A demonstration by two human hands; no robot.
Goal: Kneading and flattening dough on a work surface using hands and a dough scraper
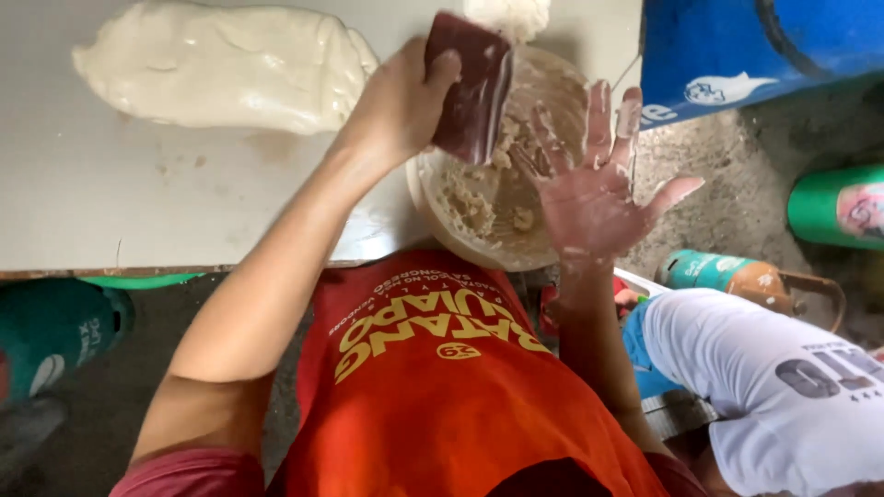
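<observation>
Maroon scraper (471, 87) gripped in left hand (401, 101) over bowl (502, 198).
Blade runs 12-to-6, edge down; right hand (589, 198), at 4 o'clock, spread empty.

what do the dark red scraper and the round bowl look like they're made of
The scraper in the left hand looks like thin, stiff plastic: flat, dark red, with a slight sheen. The bowl seems plastic too, pale cream and dull, with a thin rounded rim; dough crumbs hide most of its inside, so this is uncertain.

The left hand (401, 101) grips a dark red scraper (471, 87) over a doughy bowl (497, 184); the right hand (589, 198) is spread open.
</observation>
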